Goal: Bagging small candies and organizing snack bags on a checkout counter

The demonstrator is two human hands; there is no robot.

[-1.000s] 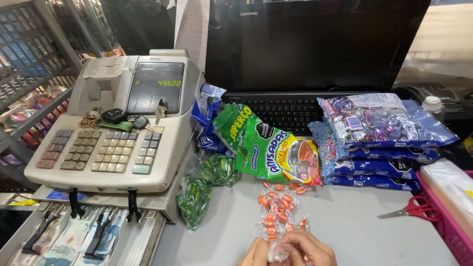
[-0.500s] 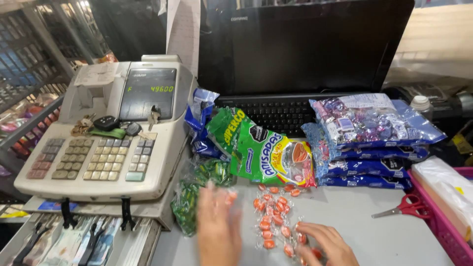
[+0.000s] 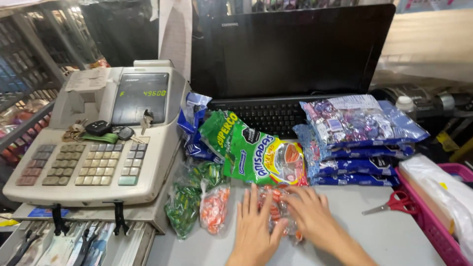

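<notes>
— Where are my hands?

— Left hand (image 3: 254, 224) and right hand (image 3: 308, 216) lie flat, fingers spread wide, on the orange candies (image 3: 276, 207) on the grey desk (image 3: 389, 236), below the green candy bag (image 3: 258, 155).

— Advice?

— I'd sweep inward gently, keeping pieces clear of the small orange packet (image 3: 214, 209).
</notes>
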